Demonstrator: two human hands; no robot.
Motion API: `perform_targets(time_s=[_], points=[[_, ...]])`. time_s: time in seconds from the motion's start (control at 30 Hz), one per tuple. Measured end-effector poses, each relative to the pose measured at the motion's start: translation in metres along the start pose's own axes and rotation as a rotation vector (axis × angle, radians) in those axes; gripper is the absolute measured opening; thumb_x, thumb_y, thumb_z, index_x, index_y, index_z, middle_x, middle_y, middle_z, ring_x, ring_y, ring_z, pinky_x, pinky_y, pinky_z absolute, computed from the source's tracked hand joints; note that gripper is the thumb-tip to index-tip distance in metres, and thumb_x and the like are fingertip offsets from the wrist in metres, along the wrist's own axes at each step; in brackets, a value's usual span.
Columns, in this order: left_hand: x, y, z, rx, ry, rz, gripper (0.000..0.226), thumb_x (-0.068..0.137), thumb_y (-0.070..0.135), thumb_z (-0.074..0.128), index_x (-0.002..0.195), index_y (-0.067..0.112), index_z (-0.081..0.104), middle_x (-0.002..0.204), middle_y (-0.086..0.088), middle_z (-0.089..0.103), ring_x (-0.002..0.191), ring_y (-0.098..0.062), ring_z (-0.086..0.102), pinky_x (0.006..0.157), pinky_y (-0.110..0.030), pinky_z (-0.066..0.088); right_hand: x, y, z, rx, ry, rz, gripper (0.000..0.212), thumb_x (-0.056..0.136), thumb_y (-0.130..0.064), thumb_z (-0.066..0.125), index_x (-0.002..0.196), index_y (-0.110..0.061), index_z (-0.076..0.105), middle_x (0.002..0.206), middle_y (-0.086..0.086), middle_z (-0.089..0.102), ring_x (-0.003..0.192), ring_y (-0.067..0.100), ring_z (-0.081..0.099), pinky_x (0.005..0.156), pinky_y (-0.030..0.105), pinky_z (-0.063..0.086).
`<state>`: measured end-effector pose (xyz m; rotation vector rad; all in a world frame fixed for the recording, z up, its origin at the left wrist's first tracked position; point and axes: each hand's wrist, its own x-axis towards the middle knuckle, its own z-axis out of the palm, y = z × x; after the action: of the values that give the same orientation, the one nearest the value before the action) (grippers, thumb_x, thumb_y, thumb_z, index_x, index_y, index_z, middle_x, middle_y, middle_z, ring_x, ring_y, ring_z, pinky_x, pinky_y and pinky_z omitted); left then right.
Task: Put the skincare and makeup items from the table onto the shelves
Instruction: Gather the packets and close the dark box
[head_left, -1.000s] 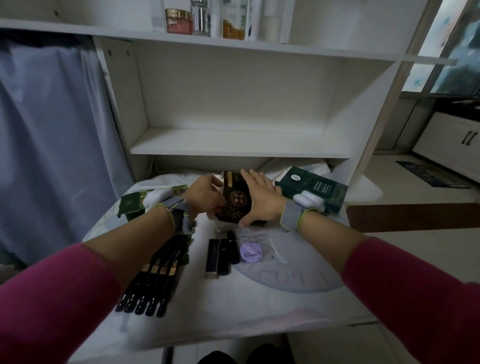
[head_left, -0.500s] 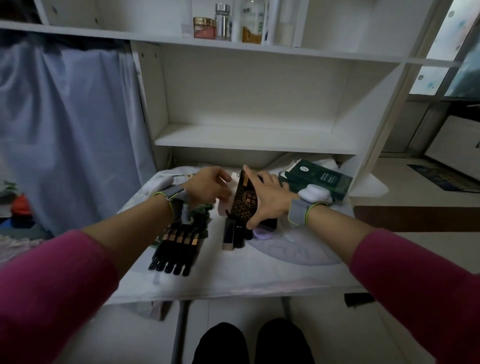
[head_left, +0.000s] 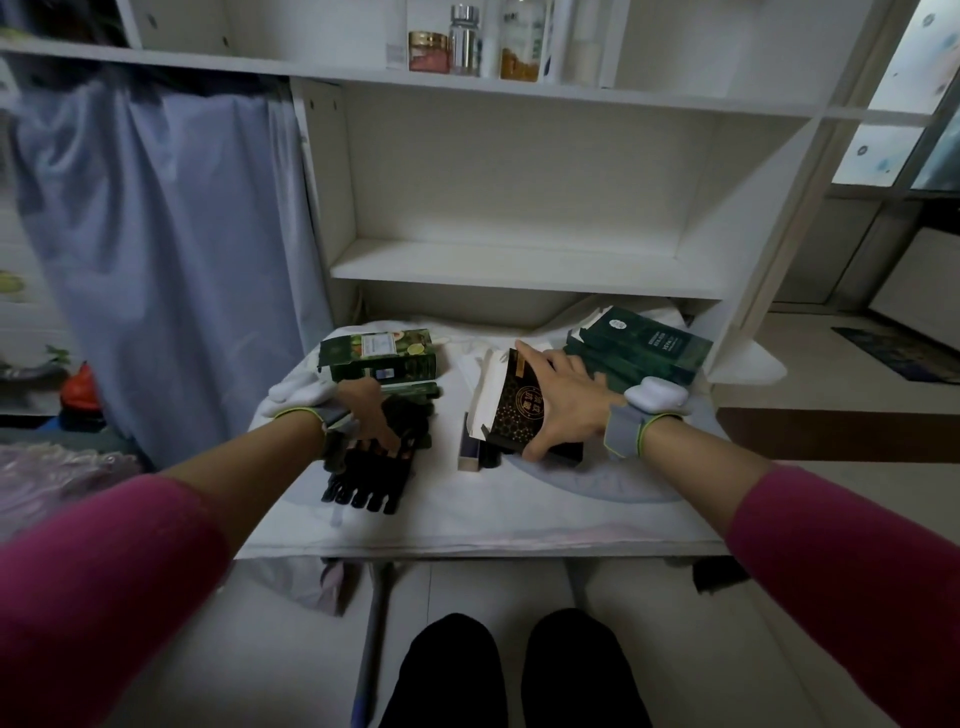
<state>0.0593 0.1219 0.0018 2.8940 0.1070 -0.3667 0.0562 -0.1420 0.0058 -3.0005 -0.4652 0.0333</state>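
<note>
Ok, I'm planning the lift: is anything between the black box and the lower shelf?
Nothing visible does. The right hand grips the black box; the lower shelf sits just behind and above it, its front open.

Gold characters, possibly Chinese, mark the black box (head_left: 519, 410), and white lettering with a round emblem marks the dark green box (head_left: 644, 343); none is legible.

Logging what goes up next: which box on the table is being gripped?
The black gold-patterned box, held by the right hand; the fruit-print green box and the dark green box lie unheld.
</note>
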Motion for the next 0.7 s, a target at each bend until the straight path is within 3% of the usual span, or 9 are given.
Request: perform_targets(time_s=[0.1, 0.23, 0.43, 0.53, 0.7], points=[[-0.008, -0.003, 0.004, 0.020, -0.011, -0.036, 0.071, 0.067, 0.047, 0.082, 0.117, 0.003, 0.057, 0.103, -0.009, 0.064, 0.087, -0.023, 0.058, 0.075, -0.030, 0.048, -0.003, -0.003, 0.003, -0.002, 0.008, -0.012, 0.138, 0.050, -0.050, 0.083, 0.151, -0.032, -0.009, 0.147, 0.004, 0.023, 0.134, 0.028, 0.022, 0.103, 0.052, 0.028], [-0.011, -0.006, 0.013, 0.063, 0.004, -0.030, 0.085, 0.061, 0.056, 0.082, 0.124, 0.008, 0.053, 0.113, -0.009, 0.064, 0.097, -0.025, 0.061, 0.088, -0.035, 0.053, -0.004, -0.008, 0.006, 0.010, 0.012, -0.023, 0.138, 0.048, -0.052, 0.083, 0.151, -0.033, -0.007, 0.147, 0.003, 0.023, 0.133, 0.027, 0.023, 0.105, 0.054, 0.027], [-0.015, -0.007, 0.021, 0.083, -0.005, -0.047, 0.098, 0.062, 0.053, 0.083, 0.133, 0.002, 0.039, 0.121, -0.013, 0.061, 0.104, -0.029, 0.063, 0.088, -0.038, 0.055, -0.006, -0.012, 0.006, 0.012, 0.005, -0.030, 0.138, 0.049, -0.051, 0.083, 0.151, -0.033, -0.008, 0.148, 0.004, 0.023, 0.135, 0.027, 0.021, 0.103, 0.050, 0.027], [-0.015, -0.008, 0.023, 0.091, 0.012, -0.041, 0.097, 0.063, 0.055, 0.081, 0.132, 0.001, 0.040, 0.124, -0.013, 0.058, 0.110, -0.029, 0.059, 0.092, -0.035, 0.051, -0.008, -0.014, 0.006, 0.009, 0.010, -0.029, 0.138, 0.049, -0.051, 0.083, 0.151, -0.032, -0.007, 0.148, 0.005, 0.024, 0.136, 0.028, 0.022, 0.102, 0.049, 0.027], [-0.019, -0.009, 0.019, 0.017, -0.025, -0.049, 0.086, 0.065, 0.049, 0.083, 0.127, 0.002, 0.045, 0.118, -0.013, 0.059, 0.098, -0.029, 0.065, 0.082, -0.036, 0.058, -0.009, -0.014, 0.006, 0.007, 0.004, -0.023, 0.138, 0.050, -0.050, 0.083, 0.151, -0.032, -0.008, 0.149, 0.005, 0.023, 0.136, 0.028, 0.021, 0.103, 0.049, 0.026]])
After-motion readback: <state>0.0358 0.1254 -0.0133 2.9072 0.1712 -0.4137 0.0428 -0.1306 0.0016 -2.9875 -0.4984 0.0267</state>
